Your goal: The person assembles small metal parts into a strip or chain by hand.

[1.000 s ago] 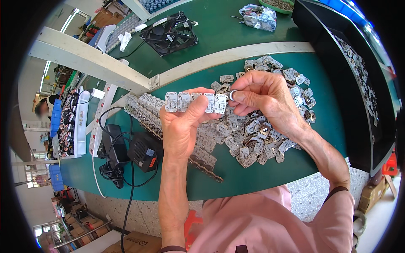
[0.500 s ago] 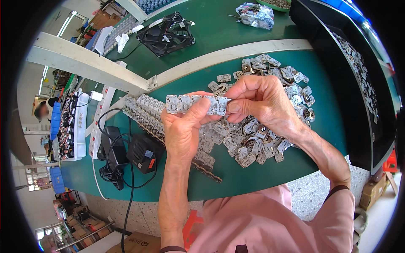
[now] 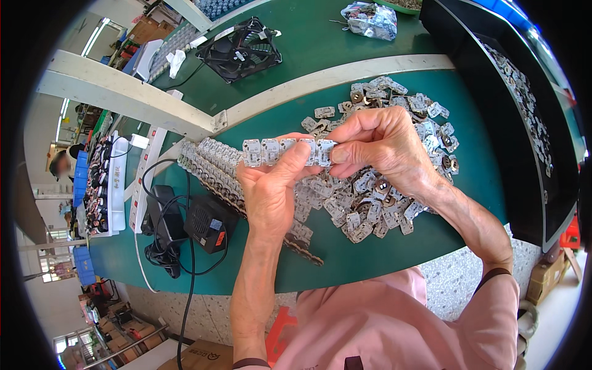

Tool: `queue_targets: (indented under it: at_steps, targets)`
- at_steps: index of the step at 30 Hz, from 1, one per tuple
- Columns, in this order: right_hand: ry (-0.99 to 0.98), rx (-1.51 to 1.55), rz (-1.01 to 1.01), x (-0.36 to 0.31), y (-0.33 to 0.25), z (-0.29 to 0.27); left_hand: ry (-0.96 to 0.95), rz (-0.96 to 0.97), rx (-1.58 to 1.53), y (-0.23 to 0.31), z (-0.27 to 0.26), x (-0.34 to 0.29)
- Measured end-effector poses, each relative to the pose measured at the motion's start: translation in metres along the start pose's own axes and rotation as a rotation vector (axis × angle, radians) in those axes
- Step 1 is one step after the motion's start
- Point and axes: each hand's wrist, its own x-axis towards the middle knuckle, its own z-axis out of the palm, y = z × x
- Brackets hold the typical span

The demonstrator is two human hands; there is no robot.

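Observation:
My left hand (image 3: 274, 182) grips a short row of small grey-white rectangular modules (image 3: 270, 152), set side by side, with the thumb pressed across their front. At the row's right end, my right hand (image 3: 382, 148) pinches the last module between thumb and fingertips. Below and behind the right hand spreads a heap of loose modules (image 3: 370, 213), some showing round metallic parts. To the left of my left hand lie long stacked rows of like modules (image 3: 213, 163), running diagonally toward the table's front and partly hidden by my left hand and forearm.
A black box-shaped device (image 3: 209, 223) and a black power adapter (image 3: 165, 213) with cables lie left on the green table (image 3: 351, 271). A white frame bar (image 3: 345, 75) crosses behind. Beyond it are a black fan (image 3: 240, 50) and a plastic bag (image 3: 370, 21). A black bin (image 3: 493, 123) stands right.
Both hands stay on the row in nearly the same place. The right hand's fingers have shifted very slightly at the row's end. The view has moved a little.

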Motion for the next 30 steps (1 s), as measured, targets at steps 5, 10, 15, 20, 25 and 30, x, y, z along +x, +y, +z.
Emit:
queue_targets:
  at_steps: [5,10,15,20,25,30]
  targets:
    - [0.008,0.000,-0.004,0.000,-0.001,-0.002,-0.007,-0.017,0.007,-0.003,0.001,0.001]
    - [0.001,-0.023,-0.027,0.000,-0.005,-0.002,-0.020,-0.070,-0.044,-0.001,0.000,0.002]
    - [-0.004,-0.062,-0.006,0.000,-0.009,-0.004,-0.089,-0.046,-0.108,0.007,-0.005,0.003]
    - [0.006,-0.029,-0.021,0.000,-0.003,-0.001,-0.072,-0.068,-0.037,0.003,-0.005,0.003]
    - [0.008,0.105,0.053,-0.001,-0.002,0.002,-0.087,-0.106,-0.136,-0.003,-0.007,0.002]
    - [0.004,0.206,0.089,-0.001,-0.005,0.002,-0.148,-0.179,-0.271,0.000,-0.007,0.002]
